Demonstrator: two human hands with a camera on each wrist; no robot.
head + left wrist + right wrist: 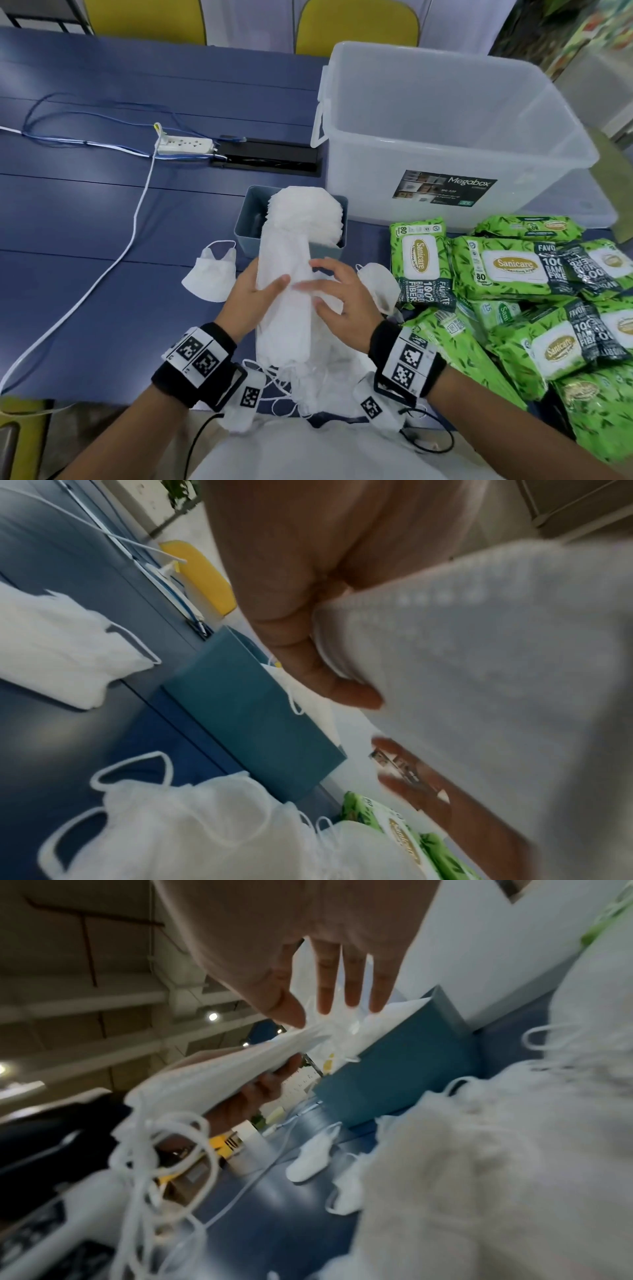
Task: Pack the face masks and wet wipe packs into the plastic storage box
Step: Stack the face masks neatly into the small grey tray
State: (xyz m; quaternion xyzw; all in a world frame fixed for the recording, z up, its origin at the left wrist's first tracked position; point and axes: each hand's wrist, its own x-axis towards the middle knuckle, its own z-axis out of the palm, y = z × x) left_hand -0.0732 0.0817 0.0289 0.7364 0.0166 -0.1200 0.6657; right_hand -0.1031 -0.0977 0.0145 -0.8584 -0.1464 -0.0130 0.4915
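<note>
Both hands on mask stack (284,301): left hand (251,298) grips its left edge, right hand (342,305) lies flat on top, fingers straight. Box (455,137) far right.

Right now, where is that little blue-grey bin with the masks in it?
In the head view the blue-grey bin stands on the table just beyond both hands, left of the clear storage box, with a loose mask lying at its near-left.
</note>
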